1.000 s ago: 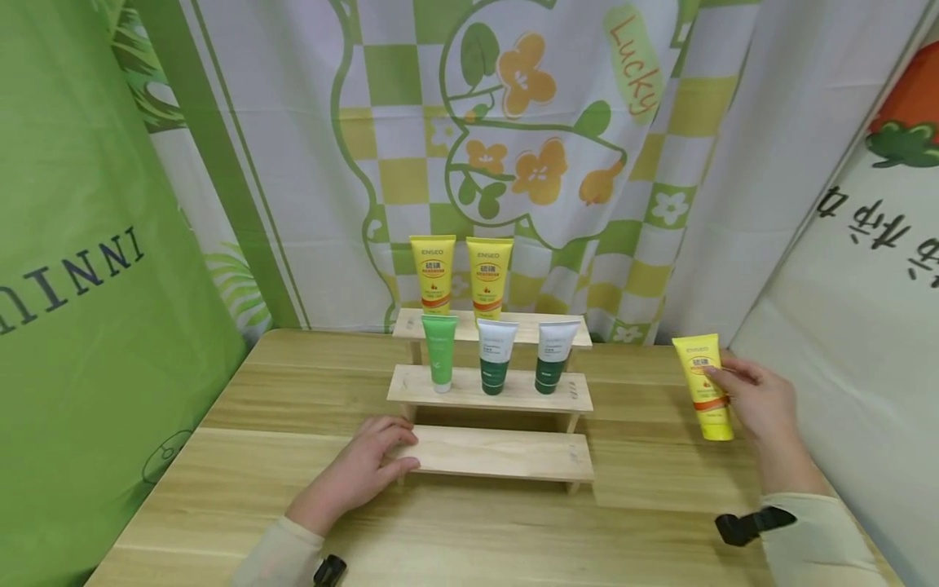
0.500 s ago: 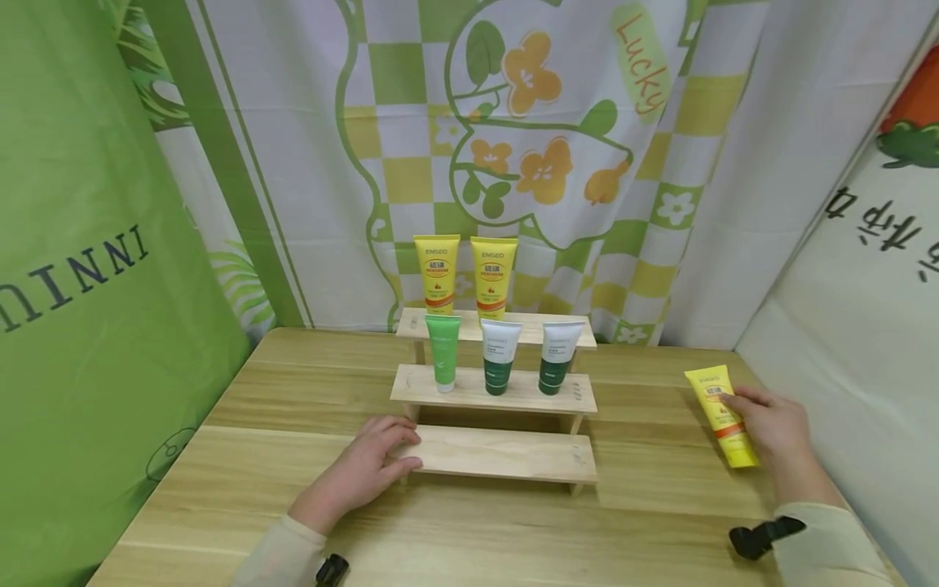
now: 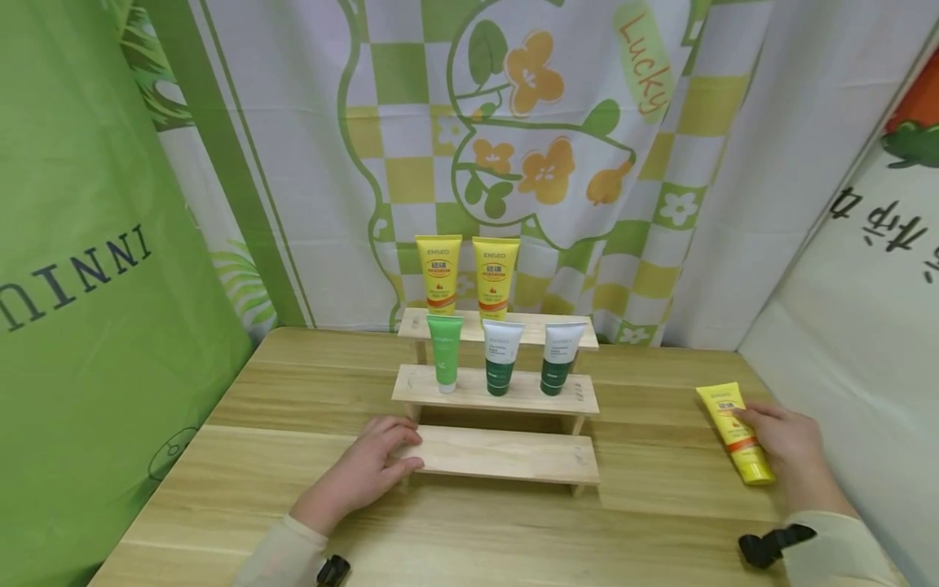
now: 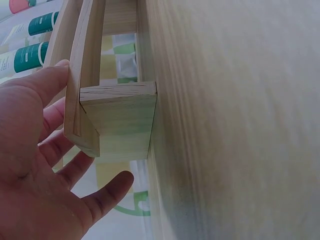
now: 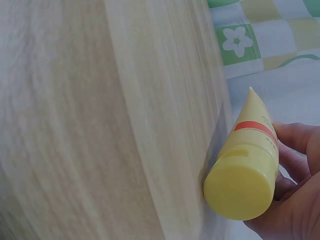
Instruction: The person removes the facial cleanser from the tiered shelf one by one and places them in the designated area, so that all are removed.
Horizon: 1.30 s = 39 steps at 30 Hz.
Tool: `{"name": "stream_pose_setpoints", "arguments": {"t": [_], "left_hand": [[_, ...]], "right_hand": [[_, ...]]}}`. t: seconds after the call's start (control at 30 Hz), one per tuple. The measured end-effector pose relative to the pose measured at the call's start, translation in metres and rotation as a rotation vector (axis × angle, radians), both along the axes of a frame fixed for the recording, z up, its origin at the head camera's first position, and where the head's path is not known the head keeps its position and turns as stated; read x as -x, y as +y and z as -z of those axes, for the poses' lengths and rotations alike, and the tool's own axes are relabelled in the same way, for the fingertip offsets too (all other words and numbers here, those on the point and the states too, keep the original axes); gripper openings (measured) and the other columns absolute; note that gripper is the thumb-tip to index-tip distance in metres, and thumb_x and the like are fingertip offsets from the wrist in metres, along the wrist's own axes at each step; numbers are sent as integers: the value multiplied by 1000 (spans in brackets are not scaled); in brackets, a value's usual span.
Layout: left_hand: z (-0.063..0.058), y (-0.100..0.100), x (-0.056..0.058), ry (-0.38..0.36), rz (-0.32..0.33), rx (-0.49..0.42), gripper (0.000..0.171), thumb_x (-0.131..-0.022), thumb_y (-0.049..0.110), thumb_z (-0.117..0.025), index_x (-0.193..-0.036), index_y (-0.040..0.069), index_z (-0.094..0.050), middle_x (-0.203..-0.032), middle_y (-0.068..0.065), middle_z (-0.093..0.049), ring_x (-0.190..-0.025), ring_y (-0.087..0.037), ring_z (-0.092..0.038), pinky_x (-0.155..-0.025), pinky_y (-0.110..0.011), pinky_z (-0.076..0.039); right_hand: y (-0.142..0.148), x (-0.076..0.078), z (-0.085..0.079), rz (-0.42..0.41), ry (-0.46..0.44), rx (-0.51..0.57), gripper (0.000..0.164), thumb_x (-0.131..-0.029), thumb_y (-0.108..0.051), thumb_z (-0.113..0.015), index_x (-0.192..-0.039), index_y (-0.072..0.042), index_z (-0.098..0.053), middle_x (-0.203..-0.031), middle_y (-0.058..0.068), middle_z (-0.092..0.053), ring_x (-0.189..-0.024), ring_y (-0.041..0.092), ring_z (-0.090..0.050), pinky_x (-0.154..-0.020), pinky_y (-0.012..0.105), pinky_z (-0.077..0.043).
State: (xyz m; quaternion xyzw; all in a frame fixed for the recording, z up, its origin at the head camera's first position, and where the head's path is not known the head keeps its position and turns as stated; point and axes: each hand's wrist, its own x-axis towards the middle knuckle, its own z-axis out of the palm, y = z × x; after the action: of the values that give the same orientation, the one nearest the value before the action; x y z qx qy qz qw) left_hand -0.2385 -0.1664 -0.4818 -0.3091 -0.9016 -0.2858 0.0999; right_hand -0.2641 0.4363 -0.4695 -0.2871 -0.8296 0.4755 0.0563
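Observation:
In the head view my right hand (image 3: 792, 444) holds a yellow squeeze tube (image 3: 736, 436) at the right of the table, thumb on its printed front. The tube leans, cap toward me; the right wrist view shows its round yellow cap (image 5: 240, 187) close to the tabletop. Whether it touches the wood I cannot tell. My left hand (image 3: 363, 469) grips the left end of the lowest step of a three-tier wooden display stand (image 3: 506, 452), thumb at the front edge. In the left wrist view its little finger (image 4: 112, 195) sticks out free.
Two yellow tubes (image 3: 438, 273) stand on the top tier. A green tube (image 3: 444, 350) and two white-and-green tubes (image 3: 501, 355) stand on the middle one. A patterned curtain (image 3: 543, 163) hangs behind the wooden table (image 3: 469, 538), with cloth walls at both sides.
My right hand has moved the yellow tube down and to the right, toward me, and tilted it. The left hand stays at the stand. The head view has shifted slightly.

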Motion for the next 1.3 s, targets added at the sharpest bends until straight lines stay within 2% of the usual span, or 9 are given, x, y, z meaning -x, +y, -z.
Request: {"name": "stream_pose_setpoints", "arguments": {"t": [0.17, 0.3, 0.43, 0.57, 0.87, 0.97, 1.07, 1.17, 1.3], "left_hand": [[1, 0, 1, -6, 4, 1, 27, -92, 34, -69, -106, 12, -67, -123, -2, -58, -117, -25, -49, -101, -47, -42], [1, 0, 1, -21, 8, -1, 27, -94, 36, -67, -107, 13, -67, -123, -1, -58, -117, -25, -49, -100, -47, -43], [1, -1, 1, -13, 9, -2, 27, -94, 37, -67, -107, 13, -67, -123, -1, -58, -116, -25, -49, -100, -47, -43], [3, -1, 1, 13, 10, 0, 27, -92, 37, -68, -107, 14, -67, -123, -1, -58, -116, -24, -49, -99, -46, -44], [3, -1, 1, 10, 20, -1, 29, -93, 39, -67, -108, 14, -67, -123, 0, -58, -117, -25, -49, -99, -46, -44], [2, -1, 1, -10, 14, 21, 31, -94, 41, -65, -110, 14, -66, -125, -1, -57, -119, -25, -48, -101, -45, -43], [-1, -1, 0, -35, 9, 35, 32, -95, 42, -63, -111, 14, -66, -127, -2, -57, -121, -26, -47, -103, -46, -42], [-4, -1, -2, -41, 12, 36, 32, -95, 41, -63, -111, 13, -65, -127, -4, -56, -121, -27, -47, -102, -47, -42], [-5, 0, -4, -23, 10, 47, 29, -95, 38, -64, -109, 13, -66, -125, -5, -57, -119, -28, -48, -101, -47, -43]], "right_hand": [[4, 1, 3, 4, -18, -7, 69, -92, -41, -65, -140, 5, -48, -149, 26, -37, -129, 38, -37, -92, 38, -41], [6, 1, 3, -1, -32, -13, 68, -92, -40, -64, -140, 5, -47, -149, 27, -36, -132, 41, -35, -104, 53, -34], [5, 0, 1, 18, -20, -8, 62, -91, -36, -67, -135, 5, -53, -142, 26, -46, -124, 38, -41, -87, 34, -45], [4, 0, 0, 20, -17, -25, 59, -91, -33, -67, -133, 6, -55, -137, 28, -49, -111, 32, -48, -62, 21, -41], [5, -1, -5, -49, -57, -35, 61, -92, -29, -65, -138, 8, -47, -141, 33, -41, -104, 32, -50, -57, 21, -43], [7, -4, -13, -85, -51, -25, 61, -93, -27, -63, -138, 11, -46, -129, 34, -49, -91, 23, -54, -57, 22, -48], [5, -6, -25, -78, 15, -16, 51, -96, -30, -60, -129, 9, -56, -102, 11, -63, -79, 11, -54, -59, 25, -52], [-6, -7, -42, -65, 123, 5, 36, -96, -34, -60, -116, -5, -66, -86, -16, -59, -76, 4, -54, -61, 23, -53], [-35, -7, -72, -117, 242, 21, 29, -94, -39, -64, -111, -15, -67, -85, -22, -59, -79, 3, -56, -62, 18, -52]]}}
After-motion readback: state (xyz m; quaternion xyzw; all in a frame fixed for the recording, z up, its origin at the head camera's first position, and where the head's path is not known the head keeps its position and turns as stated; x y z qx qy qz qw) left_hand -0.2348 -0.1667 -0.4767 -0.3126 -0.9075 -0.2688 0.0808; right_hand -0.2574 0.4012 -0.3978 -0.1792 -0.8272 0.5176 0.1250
